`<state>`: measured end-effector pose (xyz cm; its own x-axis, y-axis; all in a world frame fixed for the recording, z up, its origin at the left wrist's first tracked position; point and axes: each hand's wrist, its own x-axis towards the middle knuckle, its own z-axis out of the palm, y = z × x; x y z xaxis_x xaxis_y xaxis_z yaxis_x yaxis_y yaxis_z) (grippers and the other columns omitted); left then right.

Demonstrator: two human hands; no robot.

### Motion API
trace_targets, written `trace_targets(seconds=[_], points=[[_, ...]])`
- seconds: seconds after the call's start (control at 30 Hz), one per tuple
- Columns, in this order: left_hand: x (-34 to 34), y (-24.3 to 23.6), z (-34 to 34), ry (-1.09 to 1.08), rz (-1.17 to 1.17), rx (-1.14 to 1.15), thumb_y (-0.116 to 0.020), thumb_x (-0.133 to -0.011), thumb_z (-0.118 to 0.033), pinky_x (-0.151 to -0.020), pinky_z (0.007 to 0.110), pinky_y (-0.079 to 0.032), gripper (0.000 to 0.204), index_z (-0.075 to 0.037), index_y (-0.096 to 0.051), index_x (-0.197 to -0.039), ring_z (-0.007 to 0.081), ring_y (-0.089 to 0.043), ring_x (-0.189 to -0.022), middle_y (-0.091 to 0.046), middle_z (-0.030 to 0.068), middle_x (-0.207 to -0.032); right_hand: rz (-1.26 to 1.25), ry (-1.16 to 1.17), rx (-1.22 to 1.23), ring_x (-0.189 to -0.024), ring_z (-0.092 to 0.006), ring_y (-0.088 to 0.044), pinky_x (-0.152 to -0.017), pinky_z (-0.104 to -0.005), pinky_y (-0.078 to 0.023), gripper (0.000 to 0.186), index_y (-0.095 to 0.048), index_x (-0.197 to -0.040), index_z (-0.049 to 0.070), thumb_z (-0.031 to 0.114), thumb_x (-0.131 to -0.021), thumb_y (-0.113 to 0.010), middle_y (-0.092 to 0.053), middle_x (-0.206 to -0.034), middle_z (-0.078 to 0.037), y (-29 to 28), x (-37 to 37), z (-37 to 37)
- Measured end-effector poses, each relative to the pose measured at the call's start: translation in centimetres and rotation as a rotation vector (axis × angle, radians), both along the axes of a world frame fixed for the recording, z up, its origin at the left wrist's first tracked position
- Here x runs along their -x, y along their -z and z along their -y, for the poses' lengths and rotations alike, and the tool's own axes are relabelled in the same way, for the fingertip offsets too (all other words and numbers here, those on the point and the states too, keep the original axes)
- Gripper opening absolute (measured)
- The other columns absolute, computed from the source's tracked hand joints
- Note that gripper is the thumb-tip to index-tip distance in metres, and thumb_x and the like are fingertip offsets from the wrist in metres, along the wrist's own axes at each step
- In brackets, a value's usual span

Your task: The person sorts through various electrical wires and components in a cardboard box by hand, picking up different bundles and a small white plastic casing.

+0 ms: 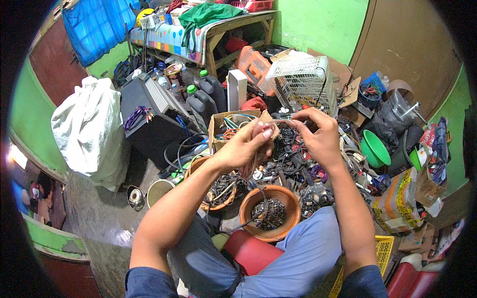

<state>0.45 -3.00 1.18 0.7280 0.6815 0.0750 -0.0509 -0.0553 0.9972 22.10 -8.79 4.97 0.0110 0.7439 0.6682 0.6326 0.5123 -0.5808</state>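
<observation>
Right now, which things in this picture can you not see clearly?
- Head view: the thin wire stretched between the left hand and the right hand is too small to tell its kind.
- The bits in the brown bowl are too small to identify.
- The second bowl is partly hidden by the left forearm.
- The yellow crate is covered by the right arm.

thin wire (283, 120), stretched level between both raised hands (285, 141)

Both forearms raised from lower edge, converging at centre. Left hand (246, 144) curled shut, fingertips pinched. Right hand (318, 134) likewise pinched, thumb and forefinger together, palm facing left.
</observation>
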Motion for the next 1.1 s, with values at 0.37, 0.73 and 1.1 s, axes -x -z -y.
trace_targets(seconds=[0.37,0.73,1.1], points=[[-0.7,1.3,-1.1,-0.366,0.347,0.210,-0.043,-0.107,-0.033,-0.081,0.036,-0.060,0.034,-0.005,-0.049,-0.124,0.0214,-0.067,-0.098,-0.065,0.0116,-0.110,0.081,-0.184,0.039,-0.090,-0.0346,-0.070,-0.077,-0.0407,-0.055,0.015,-0.069,-0.101,0.000,0.007,-0.088,-0.068,-0.071,-0.097,-0.019,3.3,3.7,-0.9],[0.3,1.5,-1.8,-0.396,0.395,0.402,-0.038,-0.107,-0.040,-0.077,0.041,-0.061,0.041,-0.002,-0.052,-0.111,0.0270,-0.069,-0.092,-0.067,0.0143,-0.099,0.217,-0.224,0.240,-0.091,-0.0350,-0.070,-0.082,-0.0409,-0.055,0.023,-0.072,-0.109,0.002,0.008,-0.087,-0.067,-0.071,-0.101,-0.020,3.7,4.0,-0.4],[0.3,2.2,-2.8,-0.565,0.604,0.344,-0.049,-0.105,-0.036,-0.056,0.031,-0.052,0.025,-0.011,-0.045,-0.102,0.0105,-0.044,-0.053,-0.043,-0.0005,-0.069,0.112,-0.351,0.248,-0.097,-0.0312,-0.070,-0.088,-0.0386,-0.054,0.027,-0.072,-0.112,0.003,0.012,-0.087,-0.070,-0.071,-0.108,-0.018,4.1,4.3,-0.5]])
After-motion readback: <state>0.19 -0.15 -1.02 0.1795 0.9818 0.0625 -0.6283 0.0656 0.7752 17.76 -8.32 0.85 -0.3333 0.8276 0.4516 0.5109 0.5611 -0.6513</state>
